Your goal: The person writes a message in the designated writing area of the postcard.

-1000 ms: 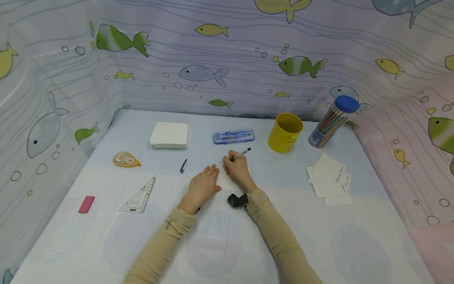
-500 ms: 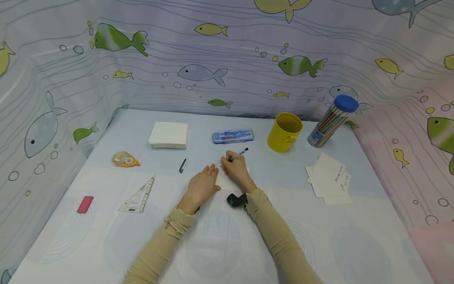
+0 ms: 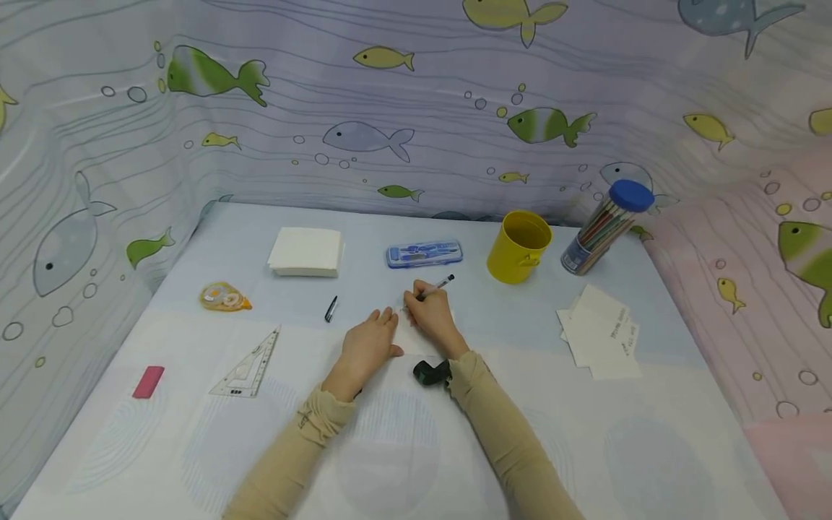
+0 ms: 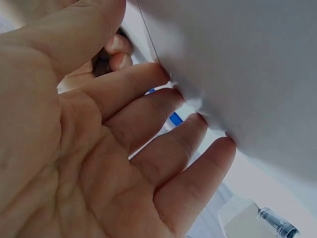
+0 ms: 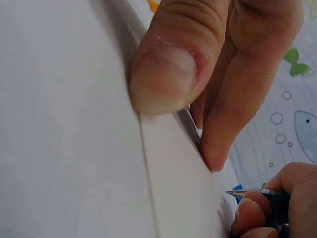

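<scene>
My right hand pinches a pen, its tip down on a small white card in the middle of the table. In the right wrist view the pen tip sits just above the card. My left hand lies flat beside it, straight fingers pressing the card's left edge; the left wrist view shows those fingertips against the paper. A black pen cap lies to the left of both hands.
A stack of white cards, a blue geometry case, a yellow cup and a tube of coloured pencils line the back. Written cards lie right. Correction tape, set square, pink eraser lie left. A dark object sits under my right wrist.
The hands stay in place on the card; the pen shifts only slightly. The head view has tilted a little, so everything sits a bit lower and left.
</scene>
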The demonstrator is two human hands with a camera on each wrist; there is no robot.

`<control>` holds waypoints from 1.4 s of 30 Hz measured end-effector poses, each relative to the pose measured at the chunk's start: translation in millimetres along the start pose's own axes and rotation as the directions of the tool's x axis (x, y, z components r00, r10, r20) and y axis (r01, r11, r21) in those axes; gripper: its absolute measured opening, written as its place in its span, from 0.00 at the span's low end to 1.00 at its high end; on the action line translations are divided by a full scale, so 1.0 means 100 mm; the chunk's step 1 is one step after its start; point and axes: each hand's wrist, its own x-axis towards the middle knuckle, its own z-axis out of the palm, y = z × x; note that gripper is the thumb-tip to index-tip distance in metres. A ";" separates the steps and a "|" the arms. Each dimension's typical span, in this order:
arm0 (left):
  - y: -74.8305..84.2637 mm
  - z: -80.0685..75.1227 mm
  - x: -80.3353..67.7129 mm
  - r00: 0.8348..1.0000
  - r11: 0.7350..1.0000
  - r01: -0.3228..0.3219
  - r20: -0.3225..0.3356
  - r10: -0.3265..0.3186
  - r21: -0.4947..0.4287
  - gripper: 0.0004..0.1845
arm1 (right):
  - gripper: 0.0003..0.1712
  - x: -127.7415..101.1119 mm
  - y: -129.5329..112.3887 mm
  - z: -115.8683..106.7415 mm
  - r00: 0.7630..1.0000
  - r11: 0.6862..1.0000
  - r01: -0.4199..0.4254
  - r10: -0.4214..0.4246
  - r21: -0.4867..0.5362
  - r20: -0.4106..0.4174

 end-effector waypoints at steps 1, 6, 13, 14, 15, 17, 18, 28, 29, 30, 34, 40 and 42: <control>0.00 0.01 -0.01 1.000 1.000 -0.001 -0.001 0.001 0.001 0.37 | 0.19 -0.01 0.00 0.01 1.000 1.000 -0.002 0.002 -0.005 -0.002; 0.00 0.05 -0.03 1.000 1.000 -0.001 -0.008 0.002 0.017 0.38 | 0.19 -0.05 0.02 0.03 1.000 1.000 0.009 -0.009 -0.022 -0.005; -0.03 0.06 -0.05 1.000 1.000 0.000 -0.027 0.001 0.016 0.38 | 0.19 -0.05 -0.01 0.05 1.000 0.999 0.008 -0.007 -0.052 0.003; -0.03 0.06 -0.04 0.999 1.000 0.001 -0.035 0.000 0.014 0.38 | 0.19 -0.04 -0.02 0.05 1.000 0.999 0.010 -0.010 -0.054 0.003; -0.04 0.06 -0.04 0.999 1.000 0.000 -0.043 0.001 0.013 0.37 | 0.19 -0.03 -0.03 0.05 1.000 0.998 0.014 -0.014 -0.058 0.001; -0.05 0.06 -0.03 0.999 1.000 -0.002 -0.051 0.003 0.007 0.37 | 0.19 -0.02 -0.04 0.05 1.000 0.998 0.016 -0.017 -0.060 -0.005; -0.06 0.06 -0.03 0.999 1.000 -0.005 -0.051 0.005 0.001 0.37 | 0.19 -0.02 -0.05 0.05 1.000 0.998 0.015 -0.016 -0.064 -0.010; -0.04 0.06 -0.01 0.999 1.000 -0.010 -0.034 0.010 -0.004 0.37 | 0.19 -0.01 -0.04 0.03 0.999 0.997 0.008 -0.010 -0.074 -0.032; -0.04 0.06 0.00 0.999 1.000 -0.011 -0.034 0.011 -0.002 0.37 | 0.19 -0.01 -0.04 0.03 0.999 0.997 0.009 -0.012 -0.076 -0.034; -0.04 0.06 0.00 0.999 1.000 -0.011 -0.034 0.011 0.003 0.37 | 0.19 -0.01 -0.04 0.03 0.999 0.997 0.010 -0.012 -0.076 -0.034; -0.05 0.06 0.01 0.999 1.000 -0.011 -0.035 0.011 0.012 0.37 | 0.18 0.00 -0.03 0.03 1.000 0.998 0.010 -0.011 -0.065 -0.020; -0.05 0.06 0.02 0.999 1.000 -0.021 -0.045 0.021 0.010 0.37 | 0.18 0.02 -0.01 0.02 1.000 0.998 0.009 -0.009 -0.070 0.002; -0.04 0.06 0.02 0.999 1.000 -0.022 -0.046 0.022 0.008 0.37 | 0.18 0.02 0.00 0.02 1.000 0.997 0.006 -0.006 -0.078 0.006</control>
